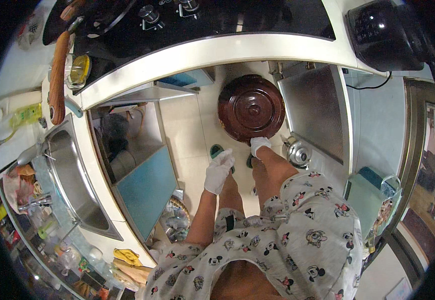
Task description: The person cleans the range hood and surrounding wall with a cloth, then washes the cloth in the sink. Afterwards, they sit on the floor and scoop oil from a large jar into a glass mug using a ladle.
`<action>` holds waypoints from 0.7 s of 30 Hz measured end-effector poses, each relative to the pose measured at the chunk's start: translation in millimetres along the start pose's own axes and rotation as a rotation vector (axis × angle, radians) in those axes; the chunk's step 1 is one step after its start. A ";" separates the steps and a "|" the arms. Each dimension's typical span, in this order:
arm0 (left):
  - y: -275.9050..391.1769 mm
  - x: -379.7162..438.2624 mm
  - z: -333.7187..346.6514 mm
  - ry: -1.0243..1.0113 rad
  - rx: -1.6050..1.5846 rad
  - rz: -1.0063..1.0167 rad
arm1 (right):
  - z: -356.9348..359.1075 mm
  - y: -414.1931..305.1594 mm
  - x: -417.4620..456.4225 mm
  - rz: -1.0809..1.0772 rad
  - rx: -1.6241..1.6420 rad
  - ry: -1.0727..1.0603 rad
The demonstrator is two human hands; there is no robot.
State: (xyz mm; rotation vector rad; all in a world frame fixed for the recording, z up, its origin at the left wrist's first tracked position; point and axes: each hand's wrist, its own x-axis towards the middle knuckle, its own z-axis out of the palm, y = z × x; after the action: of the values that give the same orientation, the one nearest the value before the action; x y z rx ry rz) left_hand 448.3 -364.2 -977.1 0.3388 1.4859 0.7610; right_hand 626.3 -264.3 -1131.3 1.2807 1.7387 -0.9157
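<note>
A dark brown glazed lidded jar [254, 108], round from above with a small central knob, stands on the tiled floor before the open cabinet under the hob. My right hand [260, 146], in a white glove, is at the jar's near rim. Its fingertips are hidden there, so the grip itself is not visible. My left hand [218, 173], also in a white glove, hangs in the air to the left, apart from the jar. Its fingers are loosely bent, with nothing seen in them. Below it shows a green slipper [216, 150].
An open cabinet door [315, 112] stands right of the jar, with a metal pot [296, 152] near its foot. A wooden-handled utensil [58, 78] juts over the counter by the sink [78, 180]. The black hob [217, 18] lies above; a glass-like bin [371, 198] is right.
</note>
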 end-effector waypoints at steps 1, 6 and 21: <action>-3.3 2.0 0.2 -0.012 -0.028 0.004 | 1.7 0.6 -2.3 -0.017 -0.001 -0.005; -14.7 6.3 3.7 -0.028 -0.250 0.054 | -15.2 -2.0 -24.5 -0.100 0.126 0.074; -10.4 14.1 2.7 -0.013 -0.062 0.041 | -103.7 9.0 2.1 -0.059 0.202 0.438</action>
State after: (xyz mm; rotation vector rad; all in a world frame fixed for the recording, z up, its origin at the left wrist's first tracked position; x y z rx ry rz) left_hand 452.2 -362.1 -994.3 0.3279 1.4436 0.8339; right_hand 617.3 -169.8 -1088.4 1.6654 2.0660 -0.9101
